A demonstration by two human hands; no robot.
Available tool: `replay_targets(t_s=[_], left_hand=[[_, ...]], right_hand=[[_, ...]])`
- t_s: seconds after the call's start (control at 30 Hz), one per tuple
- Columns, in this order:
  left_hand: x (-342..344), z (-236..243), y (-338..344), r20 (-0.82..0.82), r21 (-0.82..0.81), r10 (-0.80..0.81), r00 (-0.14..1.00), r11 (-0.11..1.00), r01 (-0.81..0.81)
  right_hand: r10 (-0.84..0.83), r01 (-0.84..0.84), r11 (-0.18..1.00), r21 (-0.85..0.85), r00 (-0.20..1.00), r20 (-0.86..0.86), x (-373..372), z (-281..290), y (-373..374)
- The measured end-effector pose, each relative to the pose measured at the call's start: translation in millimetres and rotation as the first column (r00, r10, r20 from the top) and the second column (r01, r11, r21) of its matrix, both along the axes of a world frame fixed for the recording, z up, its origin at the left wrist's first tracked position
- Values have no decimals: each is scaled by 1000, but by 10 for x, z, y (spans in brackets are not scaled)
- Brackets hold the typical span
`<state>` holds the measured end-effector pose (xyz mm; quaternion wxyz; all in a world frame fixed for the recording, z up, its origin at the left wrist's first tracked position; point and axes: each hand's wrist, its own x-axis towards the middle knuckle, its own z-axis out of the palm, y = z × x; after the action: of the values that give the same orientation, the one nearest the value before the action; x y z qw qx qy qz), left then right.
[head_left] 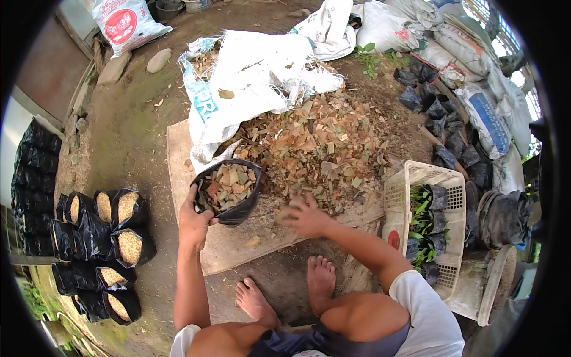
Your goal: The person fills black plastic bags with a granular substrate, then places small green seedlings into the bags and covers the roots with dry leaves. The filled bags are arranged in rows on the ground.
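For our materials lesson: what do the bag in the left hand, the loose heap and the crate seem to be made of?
Bag: probably thin black plastic film, by its shiny, creased wall.
Heap: likely dry leaf pieces, matt, flat and brown-green.
Crate: likely rigid moulded plastic, off-white, with regular grid holes.

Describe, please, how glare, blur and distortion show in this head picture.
Head view, glare: much of the white sack is washed out. Head view, blur: the right hand looks smeared, while the left hand, on a black bag, is crisper. Head view, distortion: a dark fisheye border cuts the corners, and the black bags at far left appear to bow along it.
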<state>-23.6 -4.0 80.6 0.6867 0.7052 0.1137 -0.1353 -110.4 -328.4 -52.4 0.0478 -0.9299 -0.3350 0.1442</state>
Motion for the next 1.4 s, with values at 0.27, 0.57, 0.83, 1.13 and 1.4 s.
replay_targets(t_s=[0.27,0.57,0.83,1.13,1.4], left_hand=[[-149,699,82,159,-60,97,982,994,-89],[-366,313,-269,145,57,-112,983,993,105],[-594,-844,-378,166,537,-331,929,820,196],[-458,-485,-379,32,606,-482,876,706,366],[-199,-639,-505,39,662,-423,906,690,293]], right_hand=[[-604,568,791,229,663,443,702,215,550],[-222,229,965,-129,973,66,284,-389,544],[-807,748,484,454,583,-100,652,924,-150],[-723,771,637,8,601,-342,373,1095,286],[-278,325,843,429,946,-170,535,722,816]])
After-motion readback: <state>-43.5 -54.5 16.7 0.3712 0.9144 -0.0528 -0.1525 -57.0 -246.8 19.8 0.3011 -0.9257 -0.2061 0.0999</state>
